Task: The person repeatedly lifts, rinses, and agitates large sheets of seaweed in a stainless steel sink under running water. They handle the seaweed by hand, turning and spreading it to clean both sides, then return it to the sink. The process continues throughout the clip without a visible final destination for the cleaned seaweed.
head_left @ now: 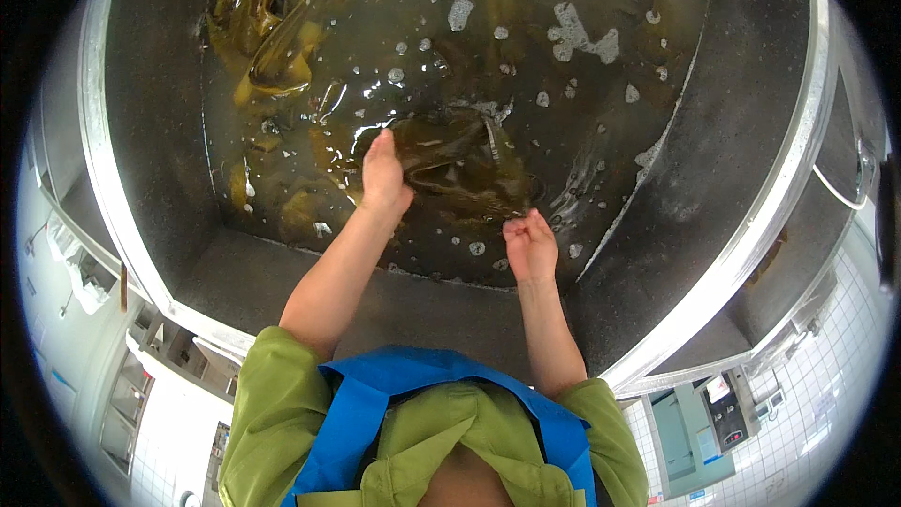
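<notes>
A broad brown sheet of kelp (469,164) is stretched between my two hands at the surface of murky water. My left hand (383,174) grips its left edge, with the thumb side up and the fingers partly hidden behind the kelp. At the lower right corner of the sheet, my right hand (531,242) pinches the edge between thumb and fingers. More kelp (282,47), yellow-brown and glossy, is heaped in the water at the upper left. Some of it breaks the surface, and some shows dimly below.
The water fills a deep dark tank (741,122) with a pale metal rim (802,131) around me. Patches of white foam (582,38) float on the surface. Another basin (798,253) adjoins on the right. Tiled floor (798,422) and a teal cabinet (676,451) lie beyond it.
</notes>
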The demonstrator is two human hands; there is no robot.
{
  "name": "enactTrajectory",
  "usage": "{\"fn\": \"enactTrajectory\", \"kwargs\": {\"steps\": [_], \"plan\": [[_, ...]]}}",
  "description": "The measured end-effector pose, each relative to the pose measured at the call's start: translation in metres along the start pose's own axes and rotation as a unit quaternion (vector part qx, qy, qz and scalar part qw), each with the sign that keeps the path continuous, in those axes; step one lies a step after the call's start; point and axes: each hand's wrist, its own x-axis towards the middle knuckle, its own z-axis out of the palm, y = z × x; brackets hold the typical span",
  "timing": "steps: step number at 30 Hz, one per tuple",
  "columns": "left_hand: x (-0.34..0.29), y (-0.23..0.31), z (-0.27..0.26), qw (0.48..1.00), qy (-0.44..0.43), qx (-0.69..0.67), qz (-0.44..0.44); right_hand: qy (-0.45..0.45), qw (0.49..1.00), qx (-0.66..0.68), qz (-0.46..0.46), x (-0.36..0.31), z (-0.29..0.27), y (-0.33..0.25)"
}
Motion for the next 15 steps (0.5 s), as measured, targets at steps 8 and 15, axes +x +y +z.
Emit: {"fn": "enactTrajectory", "kwargs": {"steps": [8, 15], "plan": [[-0.004, 0.02, -0.024, 0.975, -0.176, 0.06, -0.123, -0.016, 0.853, -0.505, -0.128, 0.026, 0.028, -0.011], [-0.012, 0.005, -0.024, 0.951, -0.205, 0.203, -0.112, -0.056, 0.732, -0.668, -0.121, 0.098, 0.102, 0.04]]}}
